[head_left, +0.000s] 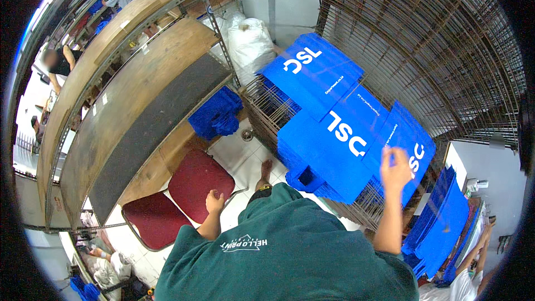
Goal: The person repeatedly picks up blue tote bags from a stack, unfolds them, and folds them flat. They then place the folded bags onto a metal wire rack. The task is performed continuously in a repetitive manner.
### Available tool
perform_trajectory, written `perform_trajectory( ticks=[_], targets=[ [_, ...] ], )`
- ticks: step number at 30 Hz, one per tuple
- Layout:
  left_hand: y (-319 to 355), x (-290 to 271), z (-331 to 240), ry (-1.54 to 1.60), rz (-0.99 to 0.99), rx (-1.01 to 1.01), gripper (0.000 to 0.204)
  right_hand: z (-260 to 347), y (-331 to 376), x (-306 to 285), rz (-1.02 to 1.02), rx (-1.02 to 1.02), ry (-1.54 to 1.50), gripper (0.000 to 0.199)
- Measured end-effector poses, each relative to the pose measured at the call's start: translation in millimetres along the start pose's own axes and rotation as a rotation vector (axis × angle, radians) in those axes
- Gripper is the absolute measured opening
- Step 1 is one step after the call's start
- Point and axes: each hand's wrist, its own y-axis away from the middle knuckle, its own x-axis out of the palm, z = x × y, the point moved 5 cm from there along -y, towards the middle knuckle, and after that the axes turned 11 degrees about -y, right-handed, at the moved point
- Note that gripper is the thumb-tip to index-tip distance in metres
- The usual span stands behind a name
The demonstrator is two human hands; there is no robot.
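Several flat blue fabric pieces with white print (329, 134) lie overlapping on a stack of wire racks (271, 102) in front of me. My right hand (395, 170) is raised over the right-hand pieces, its fingers curled in and slightly blurred. Whether anything small is between those fingers cannot be made out. Down at my left side, my left hand (214, 203) hangs loose with fingers apart and nothing in it. It is nearest to a dark red chair seat (200, 185).
A tall wire rack (407, 39) leans at the far right. Wooden shelving (139, 86) curves along the left. Blue cloth (217, 114) is bundled below it, near a white sack (251, 42). More blue pieces (440, 223) are stacked at right. Other people work far left and lower right.
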Motion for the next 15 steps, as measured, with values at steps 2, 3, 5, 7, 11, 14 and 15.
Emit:
perform_trajectory(
  ticks=[2,3,5,7,11,14,15],
  targets=[
    [15,4,14,-0.021,0.093,-0.068,0.036,-3,54,32,0.277,0.307,-0.112,0.028],
    [23,-2,16,-0.009,0.155,-0.123,0.037,-10,81,49,0.403,0.442,-0.129,0.032],
    [32,-7,27,0.0,0.204,-0.169,0.037,-21,128,85,0.5,0.512,-0.137,0.035],
    [30,-4,43,0.005,0.175,-0.153,0.038,-33,167,118,0.529,0.419,-0.194,0.033],
    [22,-8,41,0.097,0.135,-0.083,0.039,-38,204,147,0.646,0.375,-0.151,0.038],
    [21,-19,23,0.104,0.155,0.0,0.042,-36,214,154,0.676,0.389,-0.131,0.04],
    [24,-23,15,0.109,0.202,-0.003,0.043,-38,218,153,0.655,0.375,-0.107,0.039]
  ],
)
